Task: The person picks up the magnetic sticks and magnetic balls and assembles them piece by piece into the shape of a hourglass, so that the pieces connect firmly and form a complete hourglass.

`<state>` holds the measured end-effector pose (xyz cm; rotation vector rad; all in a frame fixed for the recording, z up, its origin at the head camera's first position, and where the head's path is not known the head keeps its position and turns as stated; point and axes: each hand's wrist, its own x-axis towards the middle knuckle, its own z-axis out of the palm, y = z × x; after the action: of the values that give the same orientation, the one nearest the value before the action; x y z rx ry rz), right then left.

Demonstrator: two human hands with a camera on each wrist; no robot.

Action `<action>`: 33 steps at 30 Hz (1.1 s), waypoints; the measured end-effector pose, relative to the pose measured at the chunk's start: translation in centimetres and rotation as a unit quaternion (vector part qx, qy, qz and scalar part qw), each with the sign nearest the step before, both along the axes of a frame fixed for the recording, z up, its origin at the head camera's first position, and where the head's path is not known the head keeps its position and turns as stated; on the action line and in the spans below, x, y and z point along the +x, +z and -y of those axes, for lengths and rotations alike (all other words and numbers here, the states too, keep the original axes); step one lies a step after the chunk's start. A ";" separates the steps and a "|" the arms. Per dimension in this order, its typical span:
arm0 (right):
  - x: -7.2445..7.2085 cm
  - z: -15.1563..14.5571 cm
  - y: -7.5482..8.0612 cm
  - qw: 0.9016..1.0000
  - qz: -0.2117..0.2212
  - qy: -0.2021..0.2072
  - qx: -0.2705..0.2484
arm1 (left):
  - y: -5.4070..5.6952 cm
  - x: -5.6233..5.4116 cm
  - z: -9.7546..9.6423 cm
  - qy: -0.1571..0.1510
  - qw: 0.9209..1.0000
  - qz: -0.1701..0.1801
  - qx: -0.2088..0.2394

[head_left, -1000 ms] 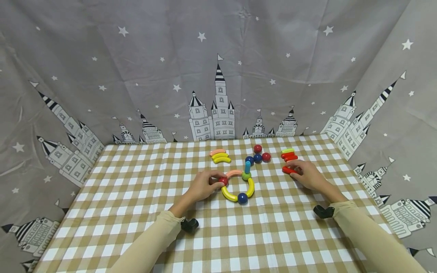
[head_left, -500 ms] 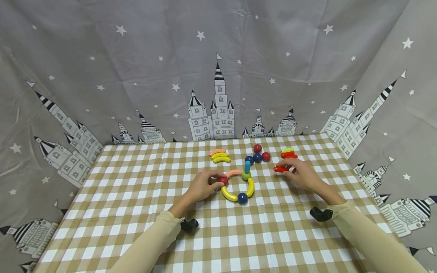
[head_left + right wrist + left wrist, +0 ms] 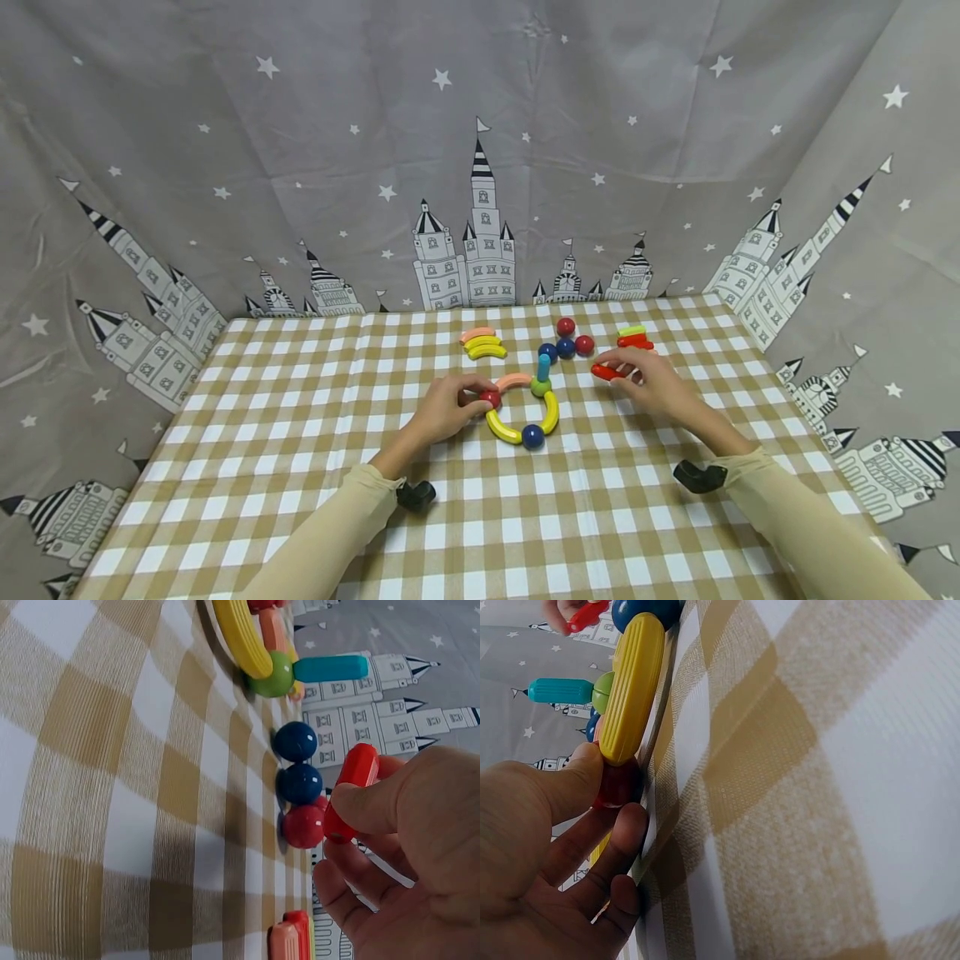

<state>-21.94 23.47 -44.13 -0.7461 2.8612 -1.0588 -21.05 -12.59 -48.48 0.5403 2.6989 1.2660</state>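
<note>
Moved the red stick [image 3: 606, 372] left since a moment ago, closer to the ring [image 3: 552, 414].

On the big checked worktop [image 3: 465, 525], see the ring lying flat. With the right hand [image 3: 654, 385], pinching the red stick, fingers nearly closed, right of the ring and not touching it. With the left hand [image 3: 448, 407], holding the red ball [image 3: 491, 399] at the ring's left side, fingers bent round it. Looks like bringing the stick over; next, probably needs steady holding and gentle aiming.
</note>
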 end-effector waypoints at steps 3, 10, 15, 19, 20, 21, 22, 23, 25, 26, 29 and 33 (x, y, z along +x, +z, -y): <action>0.0 0.3 -0.1 1.000 -0.004 0.015 -0.011 | 0.0 0.0 0.0 0.002 1.000 0.000 -0.003; 0.4 1.5 -0.2 0.999 0.023 0.016 -0.029 | 0.0 0.0 0.0 0.002 1.000 0.001 -0.003; 0.8 2.5 0.0 0.998 0.032 0.014 -0.042 | 0.0 0.0 0.0 0.001 1.000 0.000 -0.004; 1.0 3.4 0.3 0.998 0.026 0.024 -0.055 | 0.0 0.0 0.0 0.000 1.000 0.002 -0.005; 1.1 3.5 0.3 0.998 0.025 0.027 -0.058 | 0.0 0.0 0.0 0.000 1.000 0.002 -0.006; 1.1 3.7 0.4 0.997 0.026 0.029 -0.062 | 0.1 0.0 0.0 0.000 1.000 0.001 -0.007; 1.2 3.9 0.4 0.997 0.028 0.031 -0.065 | 0.1 0.0 0.0 0.000 1.000 0.001 -0.007; 1.2 4.1 0.5 0.997 0.031 0.033 -0.069 | 0.1 0.0 0.0 0.000 1.000 0.000 -0.008; 1.3 4.5 0.6 0.996 0.037 0.033 -0.074 | 0.1 0.0 0.0 -0.001 1.000 0.000 -0.008; 1.4 4.7 0.6 0.996 0.040 0.031 -0.075 | 0.1 0.0 0.0 -0.001 1.000 -0.001 -0.009; 1.5 5.2 0.6 0.996 0.041 0.032 -0.079 | 0.1 0.0 0.0 -0.002 1.000 0.000 -0.009; 1.5 5.9 0.5 0.995 0.036 0.040 -0.085 | 0.1 0.0 0.0 -0.003 1.000 0.002 -0.008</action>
<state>-20.40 17.59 -43.65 -0.8059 2.6823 -1.3019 -21.04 -12.62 -48.34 0.5425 2.6997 1.2414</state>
